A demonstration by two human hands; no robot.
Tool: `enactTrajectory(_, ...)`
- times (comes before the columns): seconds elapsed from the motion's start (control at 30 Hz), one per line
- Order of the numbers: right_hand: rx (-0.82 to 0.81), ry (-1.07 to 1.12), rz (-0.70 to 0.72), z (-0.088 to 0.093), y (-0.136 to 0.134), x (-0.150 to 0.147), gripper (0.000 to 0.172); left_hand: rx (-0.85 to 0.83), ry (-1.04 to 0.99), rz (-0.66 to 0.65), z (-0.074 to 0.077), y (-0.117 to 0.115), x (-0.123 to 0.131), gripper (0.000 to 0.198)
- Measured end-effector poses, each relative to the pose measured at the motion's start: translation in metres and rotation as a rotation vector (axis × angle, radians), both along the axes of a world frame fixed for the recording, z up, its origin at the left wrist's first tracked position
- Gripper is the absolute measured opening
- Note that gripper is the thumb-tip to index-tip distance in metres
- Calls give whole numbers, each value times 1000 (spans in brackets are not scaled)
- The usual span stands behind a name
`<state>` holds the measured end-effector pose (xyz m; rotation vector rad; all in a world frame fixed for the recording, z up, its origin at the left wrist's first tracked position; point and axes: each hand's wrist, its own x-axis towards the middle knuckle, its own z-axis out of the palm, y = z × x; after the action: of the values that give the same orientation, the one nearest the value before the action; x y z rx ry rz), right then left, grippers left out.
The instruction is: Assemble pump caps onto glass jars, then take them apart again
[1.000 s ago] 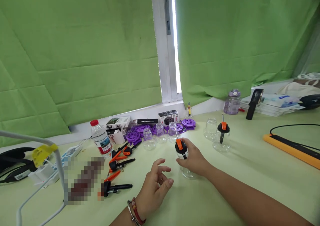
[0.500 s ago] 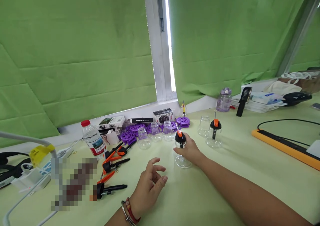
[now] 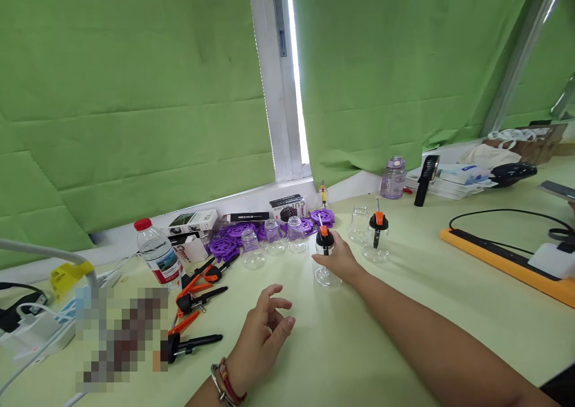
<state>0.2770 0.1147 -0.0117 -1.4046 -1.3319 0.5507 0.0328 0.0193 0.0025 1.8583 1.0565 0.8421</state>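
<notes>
My right hand (image 3: 341,260) is closed around a small clear glass bottle (image 3: 327,277) that has a black-and-orange top. The bottle stands upright at the middle of the table. To its right is a similar bottle (image 3: 376,253), fitted with the same kind of top. My left hand (image 3: 263,338) hovers nearer to me, fingers loosely curled and apart, with nothing in it. Left of that hand lie several loose black-and-orange tops (image 3: 193,344) with dark stems. Behind the hands, clear glass bottles without tops (image 3: 253,254) form a row, and another one (image 3: 358,227) stands farther right.
Purple openwork discs (image 3: 224,246) and small boxes (image 3: 193,221) line the window side. A red-capped water bottle (image 3: 159,257) stands at the left, near a power strip. An orange-and-black bar (image 3: 503,263) with a cable, a purple drinking bottle (image 3: 393,180) and a black comb-like item (image 3: 426,182) are right.
My right hand has moved the held bottle slightly away from me, closer to the rear glass bottles. The camera view has turned a little to the right. My left hand keeps its pose.
</notes>
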Motion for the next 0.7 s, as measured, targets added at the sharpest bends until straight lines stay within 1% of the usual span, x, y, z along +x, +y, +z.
enactTrajectory(0.2, 33, 90, 61, -9, 15, 17, 69, -3, 5, -5, -1, 1, -1, 44)
enactTrajectory(0.33, 42, 116, 61, -12, 22, 30, 73, -8, 7, -3, -3, 1, -2, 45)
enactTrajectory(0.4, 63, 108, 58, -12, 23, 35, 79, -16, 8, 1, -3, 1, -2, 46)
enactTrajectory(0.47, 86, 90, 22, -12, 24, 40, 86, -16, 7, 2, -3, 1, -2, 46)
enactTrajectory(0.53, 103, 75, -33, -13, 26, 45, 89, -13, 7, -1, -2, 1, -2, 45)
enactTrajectory(0.7, 134, 30, -169, -15, 29, 50, 85, -1, 12, -9, -1, 2, -1, 45)
